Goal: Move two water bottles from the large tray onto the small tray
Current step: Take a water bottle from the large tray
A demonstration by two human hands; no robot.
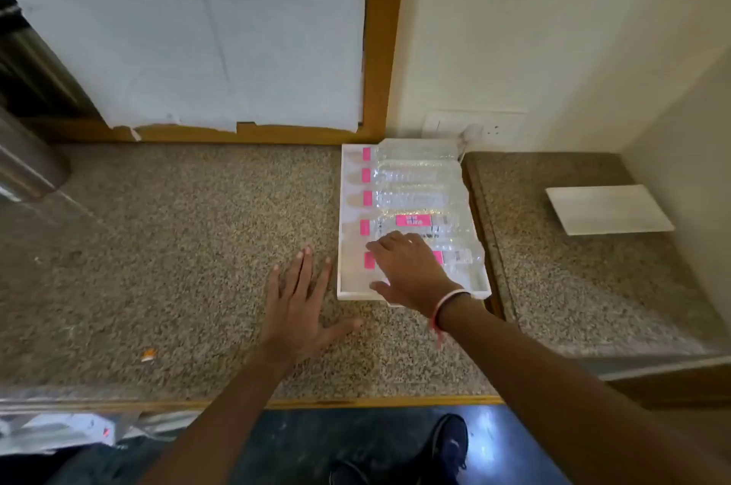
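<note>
A large white tray (343, 207) sits on the granite counter and holds several clear water bottles lying on their sides, caps to the left, with pink labels. My right hand (407, 267) lies over the nearest bottle (461, 257), fingers curved around its body and thumb on the near side. The bottle behind it (411, 223) lies free. My left hand (300, 302) hovers flat, fingers spread, over the counter just left of the tray. The small white tray (607, 209) lies empty on the side counter to the right.
A wood-framed panel covered with white sheet stands behind the counter. A wall socket (474, 126) is behind the large tray. A metal object (27, 164) sits far left. An orange scrap (148, 355) lies on the counter. A wooden edge separates the two counters.
</note>
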